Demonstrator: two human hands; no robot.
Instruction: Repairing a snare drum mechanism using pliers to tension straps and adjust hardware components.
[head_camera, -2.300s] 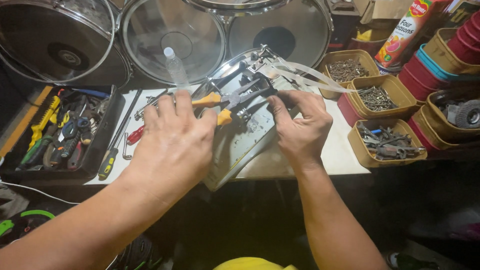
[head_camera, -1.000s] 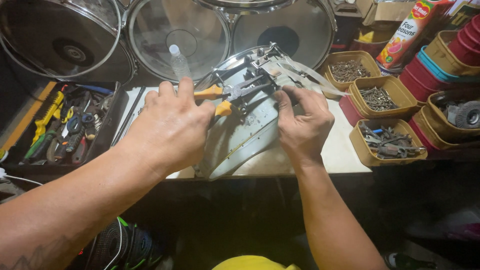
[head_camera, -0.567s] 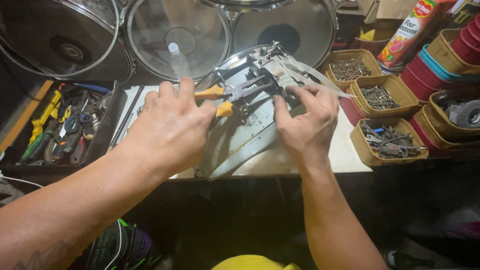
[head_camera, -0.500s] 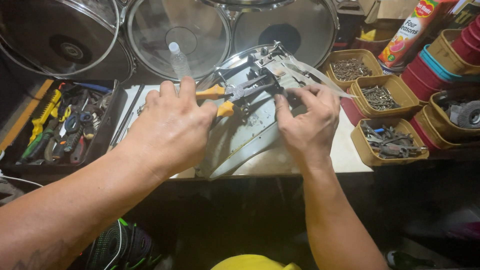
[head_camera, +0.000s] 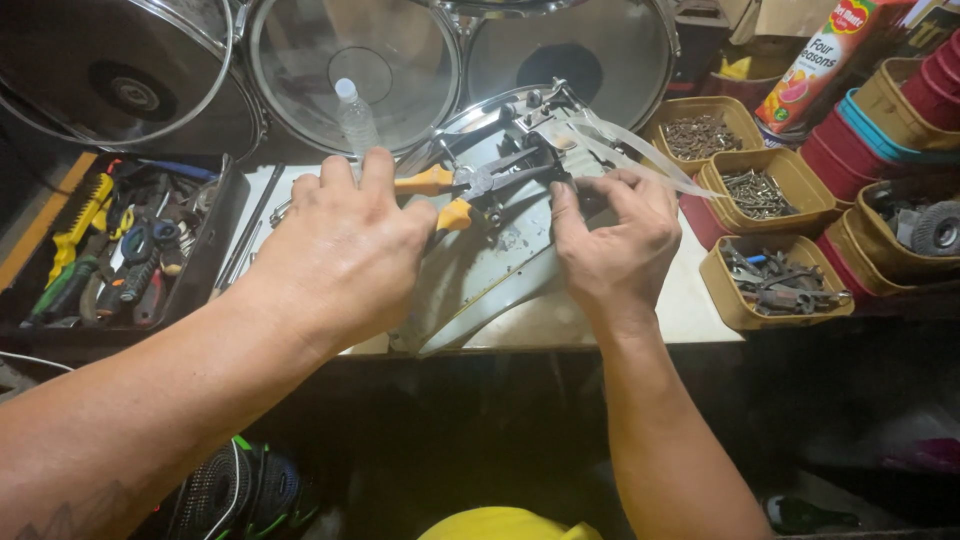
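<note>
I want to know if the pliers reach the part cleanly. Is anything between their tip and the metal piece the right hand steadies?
Nothing visible: the left hand holds the orange-handled pliers, whose tip already meets the grey metal piece beside the right hand.

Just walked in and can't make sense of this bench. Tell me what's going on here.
A person is working on a curved grey metal panel lying on a white worktop. The left hand grips orange-handled pliers, their nose set on the bracket hardware at the panel's upper end. The right hand pinches that same hardware from the other side. A tray of hand tools sits to the left, brown tubs of screws and bolts to the right, and drum shells stand behind.
</note>
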